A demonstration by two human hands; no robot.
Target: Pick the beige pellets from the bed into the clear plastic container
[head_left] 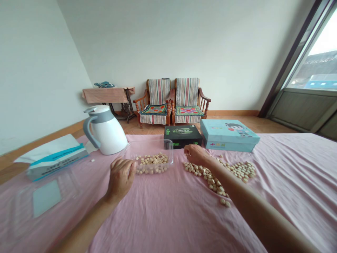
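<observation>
My left hand (121, 175) is closed at the near left corner of a clear plastic container (171, 153), its thumb and fingers at the edge. Small round beige pieces (155, 160), nut-like in look, lie in the container. My right hand (195, 154) is curled, with fingertips together, over the far left end of a loose spread of the same beige pieces (242, 170). Whatever its fingertips may hold is too small to make out. My right forearm crosses above the spread and hides part of it.
Behind my right hand stand a black box (181, 136) and a light blue box (229, 135). A white-grey jug (110, 135), a tissue pack (58, 160) and a clear plastic lid (47, 198) are at left. Pink cloth (158, 218) covers the surface; two chairs (159, 105) stand beyond.
</observation>
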